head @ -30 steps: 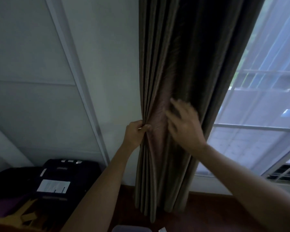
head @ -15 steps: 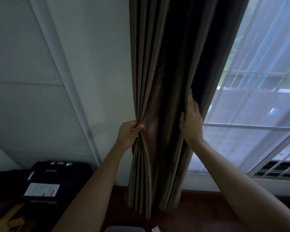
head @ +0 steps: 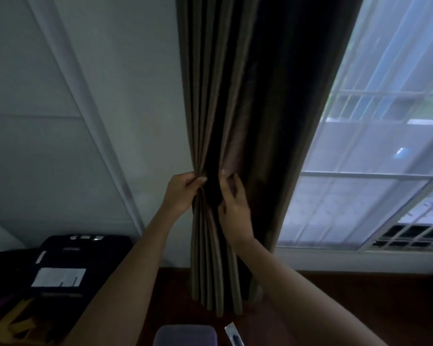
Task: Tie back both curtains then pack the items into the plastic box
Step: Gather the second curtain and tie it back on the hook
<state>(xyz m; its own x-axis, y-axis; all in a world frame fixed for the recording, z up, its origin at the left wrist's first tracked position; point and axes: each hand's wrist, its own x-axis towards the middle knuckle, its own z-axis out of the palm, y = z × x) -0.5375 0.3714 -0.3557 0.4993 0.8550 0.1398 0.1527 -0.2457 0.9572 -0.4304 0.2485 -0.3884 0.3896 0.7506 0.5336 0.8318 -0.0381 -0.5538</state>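
- Curtain [head: 235,96] hangs bunched between the wall and the window [head: 373,146], reaching down near the floor
- Left hand [head: 183,193] grips the curtain's left folds, fingers [head: 196,180] clenched round the gathered fabric
- Right hand [head: 235,208] is just beside it, fingers curled into a front fold, grasping it
- Box [head: 185,335] lies at the bottom edge, below the curtain, partly cut off, with a small flat item [head: 233,335] just to its right
- Dark case [head: 85,258] with a white label sits at lower left

A black case [head: 85,258] with a white label [head: 59,277] is sitting near left; a window [head: 385,151] is showing daylight far right.
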